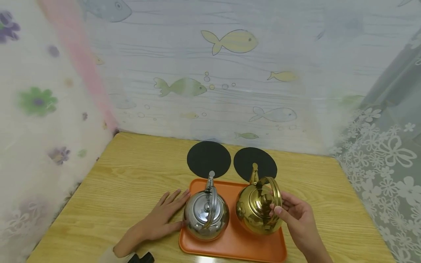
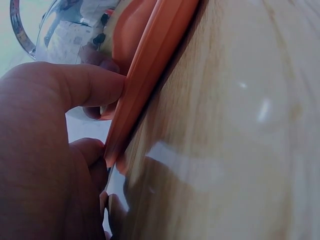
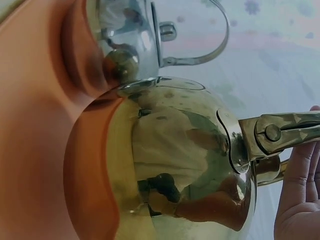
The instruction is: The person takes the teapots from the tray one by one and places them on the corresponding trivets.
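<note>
A silver kettle (image 1: 206, 215) stands on the left half of an orange tray (image 1: 230, 248). Over the tray's right half is a gold kettle (image 1: 256, 213); its base is hidden, so whether it touches the tray I cannot tell. My right hand (image 1: 299, 215) holds the gold kettle's arched handle (image 1: 276, 193) from the right, thumb on the near side. With fingers extended, my left hand (image 1: 162, 215) rests at the tray's left edge beside the silver kettle. In the left wrist view, its thumb (image 2: 95, 82) touches the orange rim (image 2: 145, 65).
Two black round mats (image 1: 208, 159) (image 1: 260, 160) lie behind the tray on the wood-grain table (image 1: 131, 164). Both spouts point toward them. A fish-patterned curtain (image 1: 197, 109) hangs along the table's back edge, and a flowered one (image 1: 42, 146) on the left.
</note>
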`<control>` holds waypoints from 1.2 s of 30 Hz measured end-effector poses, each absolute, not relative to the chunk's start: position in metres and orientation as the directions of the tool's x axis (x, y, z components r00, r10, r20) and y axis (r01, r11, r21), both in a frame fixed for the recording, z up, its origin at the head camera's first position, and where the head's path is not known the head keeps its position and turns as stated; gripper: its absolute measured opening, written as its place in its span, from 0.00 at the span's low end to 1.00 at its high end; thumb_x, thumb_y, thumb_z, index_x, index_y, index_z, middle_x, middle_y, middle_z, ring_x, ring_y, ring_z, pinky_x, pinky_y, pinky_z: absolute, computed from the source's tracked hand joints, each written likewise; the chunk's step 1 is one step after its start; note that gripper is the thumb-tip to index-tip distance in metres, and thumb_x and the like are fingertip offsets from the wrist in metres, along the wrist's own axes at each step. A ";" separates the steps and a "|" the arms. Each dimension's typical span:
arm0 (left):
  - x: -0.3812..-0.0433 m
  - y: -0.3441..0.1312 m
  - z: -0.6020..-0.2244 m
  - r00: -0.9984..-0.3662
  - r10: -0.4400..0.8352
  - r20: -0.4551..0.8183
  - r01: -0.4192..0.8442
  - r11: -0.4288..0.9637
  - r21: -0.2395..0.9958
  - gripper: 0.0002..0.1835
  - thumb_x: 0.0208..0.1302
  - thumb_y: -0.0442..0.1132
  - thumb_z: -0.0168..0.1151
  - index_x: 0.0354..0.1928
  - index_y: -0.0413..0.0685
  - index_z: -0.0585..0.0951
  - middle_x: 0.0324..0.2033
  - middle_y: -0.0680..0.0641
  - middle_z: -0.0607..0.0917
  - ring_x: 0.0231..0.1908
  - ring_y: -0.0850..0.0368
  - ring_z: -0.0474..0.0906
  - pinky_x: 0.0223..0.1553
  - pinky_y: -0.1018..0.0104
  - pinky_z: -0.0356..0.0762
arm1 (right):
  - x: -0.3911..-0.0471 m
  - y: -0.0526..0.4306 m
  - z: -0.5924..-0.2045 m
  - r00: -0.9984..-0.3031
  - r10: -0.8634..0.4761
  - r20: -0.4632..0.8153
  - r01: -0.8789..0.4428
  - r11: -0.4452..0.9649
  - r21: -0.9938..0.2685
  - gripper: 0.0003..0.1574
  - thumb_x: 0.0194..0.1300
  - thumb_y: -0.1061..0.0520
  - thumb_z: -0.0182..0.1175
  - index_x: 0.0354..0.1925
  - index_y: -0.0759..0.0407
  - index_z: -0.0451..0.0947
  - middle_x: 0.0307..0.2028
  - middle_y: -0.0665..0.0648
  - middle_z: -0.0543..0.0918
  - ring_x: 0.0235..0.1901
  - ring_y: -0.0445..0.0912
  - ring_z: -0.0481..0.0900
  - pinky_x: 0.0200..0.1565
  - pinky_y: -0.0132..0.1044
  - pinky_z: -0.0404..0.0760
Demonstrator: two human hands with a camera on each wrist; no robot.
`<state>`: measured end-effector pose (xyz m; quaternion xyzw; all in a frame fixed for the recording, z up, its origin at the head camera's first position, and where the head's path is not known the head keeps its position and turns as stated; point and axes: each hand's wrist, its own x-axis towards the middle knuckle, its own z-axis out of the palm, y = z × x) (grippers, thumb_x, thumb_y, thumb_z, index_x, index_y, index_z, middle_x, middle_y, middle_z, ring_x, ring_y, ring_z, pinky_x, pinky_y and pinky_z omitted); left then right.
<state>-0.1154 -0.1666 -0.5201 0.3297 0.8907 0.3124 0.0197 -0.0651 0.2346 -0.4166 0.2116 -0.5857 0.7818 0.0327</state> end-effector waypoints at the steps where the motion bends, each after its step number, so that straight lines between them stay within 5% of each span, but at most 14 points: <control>1: -0.115 -0.166 -0.520 -0.782 0.600 0.171 0.576 0.589 0.567 0.41 0.70 0.58 0.57 0.80 0.51 0.59 0.78 0.49 0.61 0.78 0.39 0.53 0.74 0.41 0.38 | -0.065 0.235 -0.417 -0.906 -0.197 0.375 -0.304 -0.313 -0.900 0.34 0.67 0.83 0.44 0.61 0.62 0.79 0.50 0.56 0.87 0.45 0.41 0.87 0.44 0.31 0.86; 24: -0.116 -0.165 -0.521 -0.778 0.602 0.180 0.589 0.599 0.543 0.41 0.69 0.57 0.58 0.79 0.50 0.60 0.78 0.50 0.61 0.78 0.39 0.53 0.75 0.44 0.37 | -0.077 0.237 -0.415 -0.859 -0.193 0.474 -0.382 -0.376 -0.844 0.31 0.66 0.85 0.41 0.63 0.74 0.74 0.56 0.62 0.85 0.45 0.44 0.86 0.45 0.32 0.86; 36: -0.115 -0.166 -0.521 -0.779 0.598 0.188 0.588 0.594 0.549 0.41 0.70 0.57 0.57 0.80 0.50 0.59 0.78 0.49 0.61 0.77 0.38 0.53 0.75 0.45 0.37 | -0.088 0.236 -0.412 -0.899 -0.140 0.416 -0.364 -0.291 -0.885 0.27 0.69 0.82 0.45 0.62 0.73 0.75 0.56 0.60 0.85 0.43 0.42 0.85 0.44 0.32 0.86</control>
